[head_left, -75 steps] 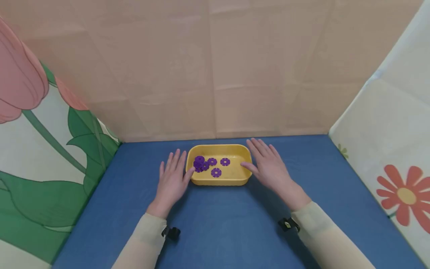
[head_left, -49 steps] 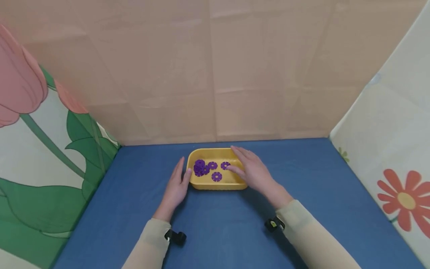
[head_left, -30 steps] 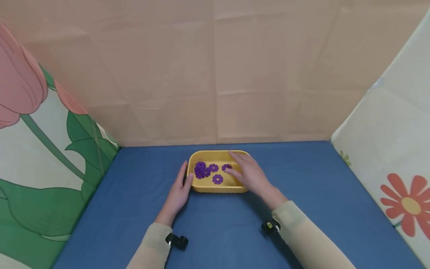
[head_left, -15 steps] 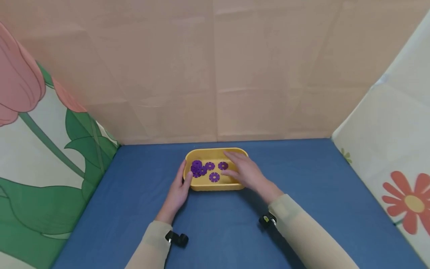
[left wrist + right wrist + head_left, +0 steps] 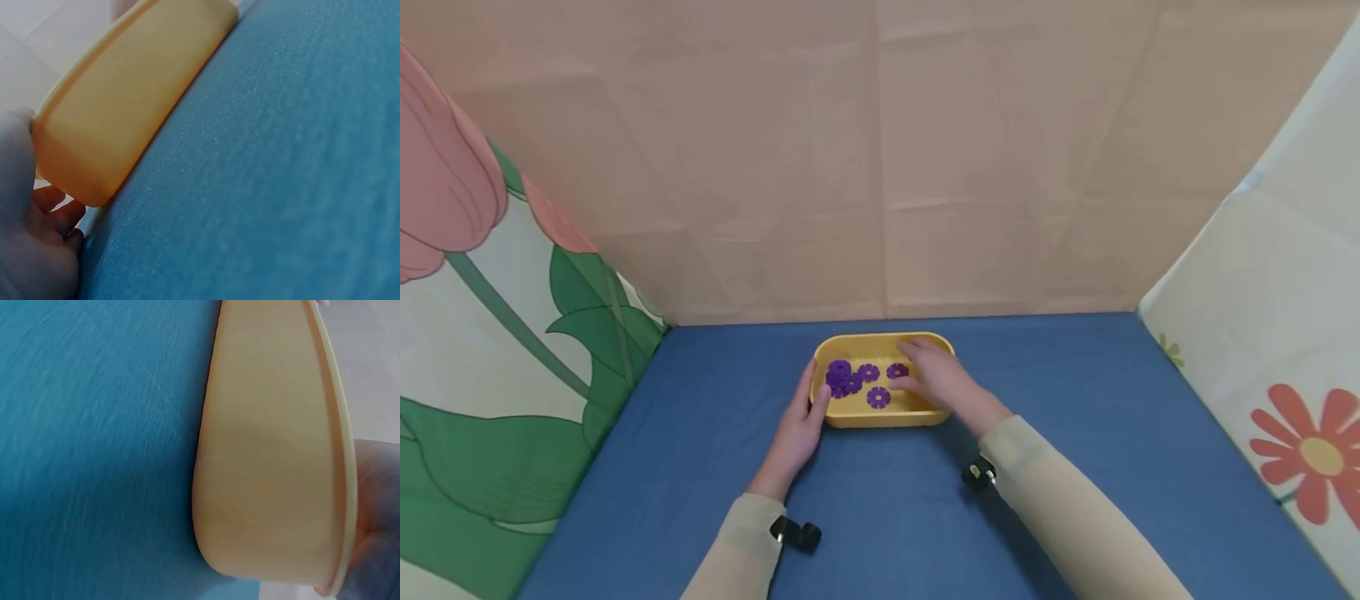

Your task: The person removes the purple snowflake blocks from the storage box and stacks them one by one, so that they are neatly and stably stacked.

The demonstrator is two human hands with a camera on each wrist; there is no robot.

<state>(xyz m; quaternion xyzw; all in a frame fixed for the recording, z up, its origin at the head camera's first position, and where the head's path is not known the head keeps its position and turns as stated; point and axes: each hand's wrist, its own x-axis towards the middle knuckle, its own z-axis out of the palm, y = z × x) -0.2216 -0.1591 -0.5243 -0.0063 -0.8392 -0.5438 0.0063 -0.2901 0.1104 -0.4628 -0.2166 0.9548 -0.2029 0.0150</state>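
In the head view a yellow plastic tray (image 5: 880, 422) sits on the blue tabletop and holds several purple notched discs, shaped like flowers. Most discs (image 5: 838, 379) are heaped at its left end; single ones lie toward the middle, including a front disc (image 5: 878, 397). My left hand (image 5: 796, 427) holds the tray's left end, thumb at the rim and fingers along the outer wall. Over the right part of the tray reaches my right hand (image 5: 943, 382), thumb and fingers apart, with the thumb tip beside the rightmost disc (image 5: 897, 372), which it partly overlaps in this view.
Blue cloth (image 5: 880, 517) covers the table around the tray. A plain beige sheet (image 5: 880, 167) stands behind, with flower-printed panels on the left (image 5: 565, 333) and right (image 5: 1262, 333). Each wrist carries a small black camera (image 5: 797, 535).
The left hand has gone from spread beside the tray to holding its left end. My right hand has moved left and inward over the tray, toward the rightmost disc. The discs keep their arrangement.
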